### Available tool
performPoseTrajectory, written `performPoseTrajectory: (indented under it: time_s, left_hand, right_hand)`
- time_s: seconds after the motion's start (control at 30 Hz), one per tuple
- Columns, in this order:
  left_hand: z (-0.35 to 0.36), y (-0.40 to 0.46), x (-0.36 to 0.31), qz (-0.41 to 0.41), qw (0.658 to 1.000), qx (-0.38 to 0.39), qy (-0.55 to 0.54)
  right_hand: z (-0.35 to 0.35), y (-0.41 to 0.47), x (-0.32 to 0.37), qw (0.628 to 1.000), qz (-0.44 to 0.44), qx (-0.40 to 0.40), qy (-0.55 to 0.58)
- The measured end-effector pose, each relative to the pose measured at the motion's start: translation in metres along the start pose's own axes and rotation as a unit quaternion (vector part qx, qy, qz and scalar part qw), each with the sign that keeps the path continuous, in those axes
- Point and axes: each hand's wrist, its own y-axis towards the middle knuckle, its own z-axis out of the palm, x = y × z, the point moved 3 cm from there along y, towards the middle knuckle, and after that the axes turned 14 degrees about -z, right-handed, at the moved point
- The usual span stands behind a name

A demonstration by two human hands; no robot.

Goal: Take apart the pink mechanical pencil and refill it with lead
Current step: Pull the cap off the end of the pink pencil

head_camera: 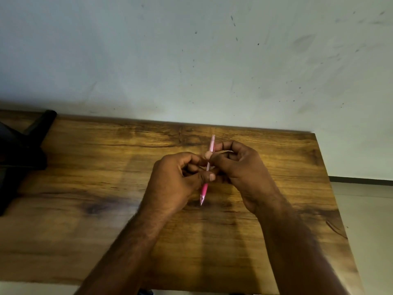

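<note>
The pink mechanical pencil is held above the middle of the wooden table, nearly upright in the view, its tip pointing toward me and its cap end pointing away. My left hand pinches the barrel at its middle with curled fingers and thumb. From the other side, my right hand grips the upper part of the barrel, its fingers curled round it. The two hands touch and hide the pencil's middle section. No lead or lead case shows.
A dark object with a black bar stands at the table's left edge. The table's far edge meets a pale stained wall. Beyond the table's right edge lies pale floor.
</note>
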Motion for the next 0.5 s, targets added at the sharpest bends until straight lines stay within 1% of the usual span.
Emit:
performPoseTrajectory:
  time_s: [0.17, 0.33, 0.5]
  left_hand:
    - [0.002, 0.001, 0.000, -0.014, 1.000, 0.005, 0.004]
    - [0.008, -0.002, 0.000, -0.021, 0.999, 0.020, 0.023]
    - [0.011, -0.004, -0.001, -0.029, 0.998, 0.038, 0.035]
  right_hand:
    - [-0.005, 0.003, 0.002, 0.996, -0.044, -0.068, -0.026]
    - [-0.004, 0.003, 0.000, 0.994, -0.047, -0.093, -0.044]
    - [-0.004, 0.005, -0.001, 0.983, -0.090, -0.115, -0.114]
